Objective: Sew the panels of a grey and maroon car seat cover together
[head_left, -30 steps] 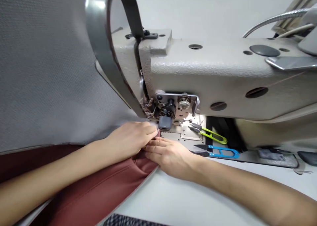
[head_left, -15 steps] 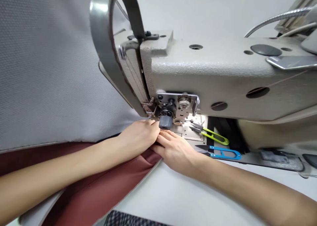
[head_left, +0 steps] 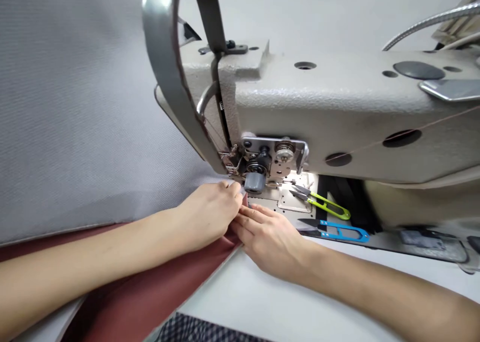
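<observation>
Left hand [head_left: 210, 209] pinching the smooth maroon leather-like sheet [head_left: 138, 297]; right hand [head_left: 268, 239] against it, hold unclear.
It's bunched beside the beige metal sewing machine [head_left: 337, 97]; any finished stitching is hidden.

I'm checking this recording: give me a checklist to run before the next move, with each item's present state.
1. Left hand at the maroon material: ok.
2. Right hand at the material beside the left: ok.
3. Material smooth by the right fingers: not ok, it is creased there.
4. Fingertips clear of the needle: cannot tell, the needle is hidden.
5. Yellow-green snips apart from both hands: ok.
6. Blue snips clear of the right wrist: cannot tell, blades very near.
</observation>
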`<state>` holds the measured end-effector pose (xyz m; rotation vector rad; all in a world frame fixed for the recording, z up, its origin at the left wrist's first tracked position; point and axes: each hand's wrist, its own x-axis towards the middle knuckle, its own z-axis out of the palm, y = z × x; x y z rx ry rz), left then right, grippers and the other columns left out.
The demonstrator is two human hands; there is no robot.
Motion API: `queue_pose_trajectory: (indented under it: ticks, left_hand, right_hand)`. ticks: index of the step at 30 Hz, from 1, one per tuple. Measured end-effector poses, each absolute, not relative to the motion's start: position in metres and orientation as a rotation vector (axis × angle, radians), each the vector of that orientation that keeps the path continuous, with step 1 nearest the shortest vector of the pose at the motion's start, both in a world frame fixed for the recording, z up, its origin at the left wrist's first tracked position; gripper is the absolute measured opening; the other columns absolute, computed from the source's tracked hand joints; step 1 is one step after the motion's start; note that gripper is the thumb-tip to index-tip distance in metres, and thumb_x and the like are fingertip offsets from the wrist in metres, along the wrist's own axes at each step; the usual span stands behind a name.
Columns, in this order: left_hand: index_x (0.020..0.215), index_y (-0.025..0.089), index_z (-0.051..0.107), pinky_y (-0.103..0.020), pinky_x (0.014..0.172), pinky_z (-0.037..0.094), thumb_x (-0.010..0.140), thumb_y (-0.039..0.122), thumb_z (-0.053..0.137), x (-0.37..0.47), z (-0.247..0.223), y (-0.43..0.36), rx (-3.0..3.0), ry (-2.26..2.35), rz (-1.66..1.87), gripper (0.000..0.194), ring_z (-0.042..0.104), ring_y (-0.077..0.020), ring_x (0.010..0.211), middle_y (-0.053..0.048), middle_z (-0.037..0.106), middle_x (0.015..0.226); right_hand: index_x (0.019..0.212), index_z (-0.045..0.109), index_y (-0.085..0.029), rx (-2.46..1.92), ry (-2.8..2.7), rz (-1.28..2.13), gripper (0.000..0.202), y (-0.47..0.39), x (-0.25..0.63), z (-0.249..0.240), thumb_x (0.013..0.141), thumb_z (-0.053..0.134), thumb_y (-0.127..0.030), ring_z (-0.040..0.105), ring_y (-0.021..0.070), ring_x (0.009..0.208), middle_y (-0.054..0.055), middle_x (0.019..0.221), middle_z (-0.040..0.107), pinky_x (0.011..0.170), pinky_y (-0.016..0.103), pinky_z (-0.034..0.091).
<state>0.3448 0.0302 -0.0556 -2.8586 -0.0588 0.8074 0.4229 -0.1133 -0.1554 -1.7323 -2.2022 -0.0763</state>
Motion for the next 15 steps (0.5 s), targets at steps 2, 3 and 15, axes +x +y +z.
queue_pose_trajectory:
  ticks: [2, 3, 15]
  left_hand:
    - [0.107, 0.010, 0.063, -0.033, 0.067, 0.050, 0.080, 0.030, 0.067, 0.347, -0.057, 0.028, -2.844, -0.056, 0.789, 0.034, 0.063, -0.0247, 0.083, -0.012, 0.063, 0.101]
    - [0.107, 0.010, 0.063, -0.033, 0.068, 0.050, 0.080, 0.027, 0.066, 0.348, -0.058, 0.028, -2.827, -0.047, 0.773, 0.033, 0.063, -0.0258, 0.087, -0.013, 0.063, 0.103]
    - [0.104, 0.009, 0.067, -0.033, 0.076, 0.050, 0.080, 0.018, 0.068, 0.355, -0.055, 0.027, -2.787, 0.002, 0.663, 0.025, 0.066, -0.0270, 0.092, -0.013, 0.067, 0.100]
  right_hand:
    - [0.129, 0.060, -0.004, -1.742, -2.185, -0.096, 0.039, -0.112, 0.423, -0.156, 0.094, 0.051, -0.017, 0.048, 0.0279, 0.133, 0.015, 0.139, 0.057, 0.114, 0.041, 0.040]
    - [0.128, 0.061, -0.003, -1.750, -2.173, -0.114, 0.038, -0.110, 0.423, -0.157, 0.094, 0.052, -0.018, 0.048, 0.0285, 0.134, 0.015, 0.139, 0.057, 0.114, 0.041, 0.040]
    - [0.138, 0.053, -0.002, -1.809, -2.125, 0.171, 0.057, -0.102, 0.436, -0.147, 0.097, 0.054, -0.043, 0.035, 0.0316, 0.142, 0.019, 0.148, 0.045, 0.121, 0.046, 0.025]
